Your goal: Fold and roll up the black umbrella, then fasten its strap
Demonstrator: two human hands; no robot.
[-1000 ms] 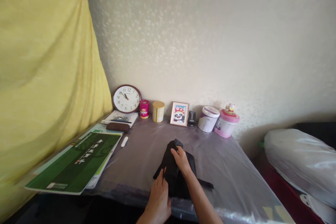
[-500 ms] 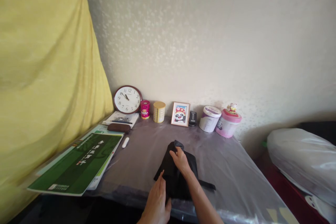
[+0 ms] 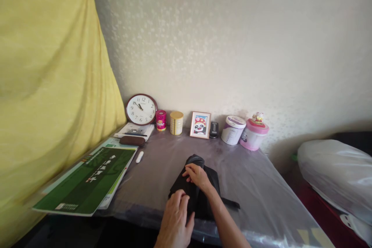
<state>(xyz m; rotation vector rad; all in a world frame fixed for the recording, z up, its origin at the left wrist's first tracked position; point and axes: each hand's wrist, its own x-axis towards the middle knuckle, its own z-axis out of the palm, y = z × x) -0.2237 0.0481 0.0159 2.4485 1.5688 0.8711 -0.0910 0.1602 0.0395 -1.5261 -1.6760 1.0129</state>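
Note:
A folded piece of black fabric (image 3: 200, 205), with a narrow strap (image 3: 231, 203) sticking out to the right, lies near the front edge of the table. I cannot tell what kind of item it is. At its near left side is my left hand (image 3: 177, 213), fingers bent and thumb apart, touching the cloth. My right hand (image 3: 197, 175) is over the upper part of the fabric, its fingers loosely bent and apart, pointing left. Neither hand visibly grips the cloth. A rolled or bunched end (image 3: 195, 159) shows beyond my right hand.
Left on the table (image 3: 250, 186) are a green book (image 3: 90, 182), a brown case (image 3: 132, 141) and a white stick-like object (image 3: 140, 157). Along the wall stand a clock (image 3: 141, 109), a pink tin (image 3: 161, 120), a yellow-lidded can (image 3: 176, 123), a picture frame (image 3: 200, 124) and tubs (image 3: 233, 130).
My left hand has turned from edge-on to palm down over the fabric, its fingers bending. My right hand has shifted slightly left and nearer, off the bunched end.

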